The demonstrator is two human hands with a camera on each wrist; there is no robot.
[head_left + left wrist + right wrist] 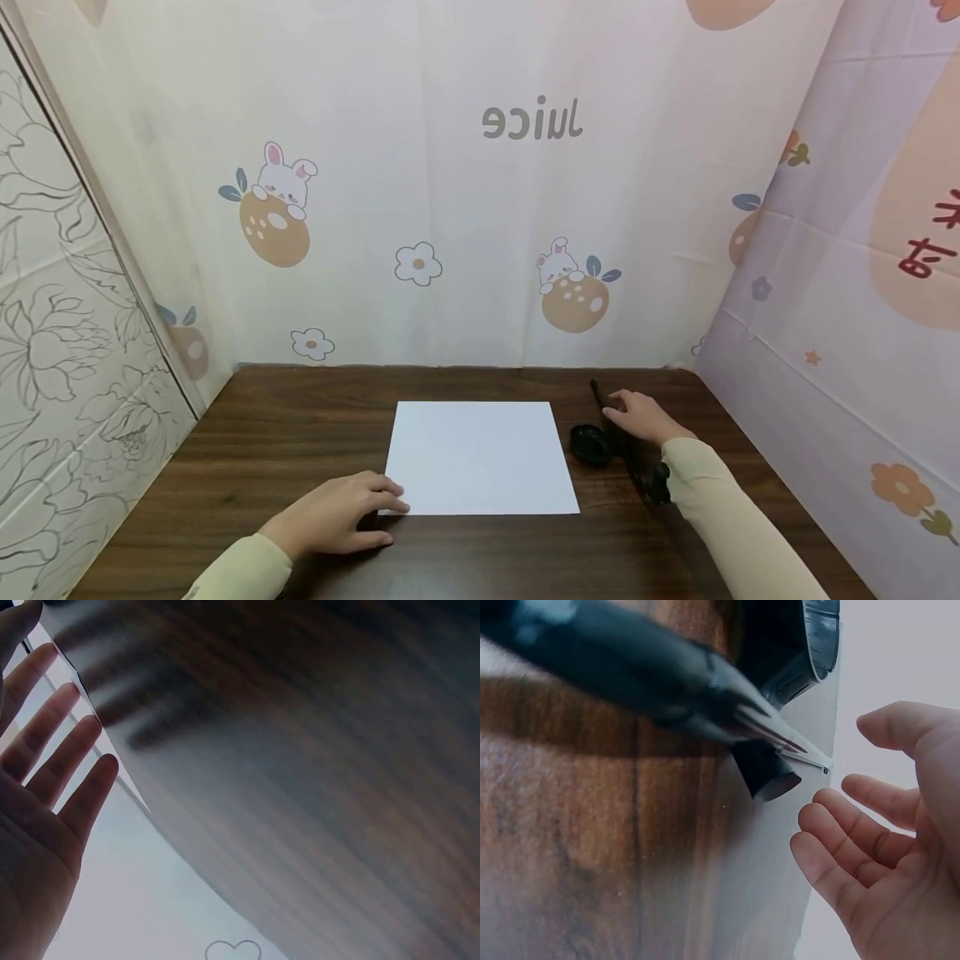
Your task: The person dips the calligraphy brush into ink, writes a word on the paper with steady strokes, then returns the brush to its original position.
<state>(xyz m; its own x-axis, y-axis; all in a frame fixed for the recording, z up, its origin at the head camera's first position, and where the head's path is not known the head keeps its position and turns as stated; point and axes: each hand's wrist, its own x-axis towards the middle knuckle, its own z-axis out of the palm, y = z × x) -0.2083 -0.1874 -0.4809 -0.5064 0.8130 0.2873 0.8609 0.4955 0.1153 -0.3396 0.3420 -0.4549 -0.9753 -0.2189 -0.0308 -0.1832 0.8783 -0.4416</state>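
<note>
A white sheet of paper [480, 458] lies flat in the middle of the dark wooden table. My left hand [337, 510] rests at its near-left corner, fingertips on the edge; in the left wrist view the fingers of that hand [56, 754] are straight and spread. Right of the paper lies a long thin black stick-like tool [632, 467], its thick, glossy barrel [645, 679] tapering to a pale tip. A round black dish [591, 446] stands beside it. My right hand [645, 417] hovers over the tool's far part, fingers loosely bent with nothing between them.
A small black object [660, 485] sits by the right wrist, near the tool's close end. Patterned cloth hangs behind the table [300, 408] and along its right side. A flower-print panel [67, 333] borders the left side.
</note>
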